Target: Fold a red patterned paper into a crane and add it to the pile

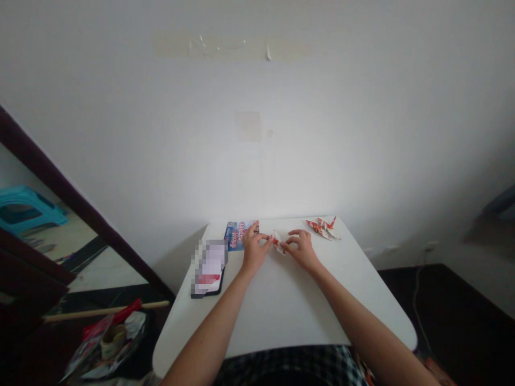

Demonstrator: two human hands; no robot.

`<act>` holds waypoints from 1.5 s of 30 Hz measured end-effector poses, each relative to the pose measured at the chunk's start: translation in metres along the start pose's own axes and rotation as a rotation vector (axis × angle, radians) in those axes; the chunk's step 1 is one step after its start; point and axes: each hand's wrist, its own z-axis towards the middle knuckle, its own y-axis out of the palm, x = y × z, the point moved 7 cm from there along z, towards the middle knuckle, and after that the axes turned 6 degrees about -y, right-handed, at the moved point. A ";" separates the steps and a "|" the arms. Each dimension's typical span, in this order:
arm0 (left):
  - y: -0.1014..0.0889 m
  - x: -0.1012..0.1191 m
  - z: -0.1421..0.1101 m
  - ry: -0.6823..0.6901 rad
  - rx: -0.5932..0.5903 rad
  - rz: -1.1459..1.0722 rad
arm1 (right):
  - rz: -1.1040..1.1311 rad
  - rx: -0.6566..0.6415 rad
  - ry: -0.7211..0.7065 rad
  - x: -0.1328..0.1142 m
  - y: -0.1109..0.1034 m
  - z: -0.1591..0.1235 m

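Between my two hands is a small folded piece of red and white paper (277,244), raised near the far middle of the table. My left hand (255,247) pinches its left side between thumb and index finger. On the right side, the fingertips of my right hand (300,247) are closed on the same paper. Several folded red and white paper cranes (324,228) lie together at the table's far right corner. A blue printed leaflet (235,236) is partly covered by my left hand.
A phone (211,268), partly pixelated, lies on the left of the white table (281,311). The white wall (322,134) rises directly behind the table. On the floor at left are a bag with a tape roll (113,342) and a wooden stick (156,304). A mirror reflects a blue stool (32,206).
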 end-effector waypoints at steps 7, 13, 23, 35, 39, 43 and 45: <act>0.000 0.002 0.000 0.000 0.001 -0.014 | 0.024 -0.089 0.010 0.001 0.008 -0.001; 0.003 -0.004 0.002 -0.022 -0.099 0.098 | -0.006 -0.089 0.024 0.014 0.004 0.004; 0.009 -0.017 0.005 -0.050 -0.246 0.207 | -0.127 -0.218 -0.072 0.020 0.004 0.005; 0.014 -0.005 0.001 0.010 -0.294 0.151 | -0.101 -0.310 -0.103 0.013 0.002 0.003; 0.015 -0.004 0.001 0.021 -0.287 0.110 | -0.040 -0.265 -0.059 0.014 0.001 0.004; 0.021 -0.005 -0.003 0.003 -0.326 0.092 | 0.022 -0.254 -0.023 0.014 0.000 0.005; 0.024 -0.004 -0.005 0.012 -0.351 0.075 | 0.043 -0.251 -0.007 0.014 0.000 0.006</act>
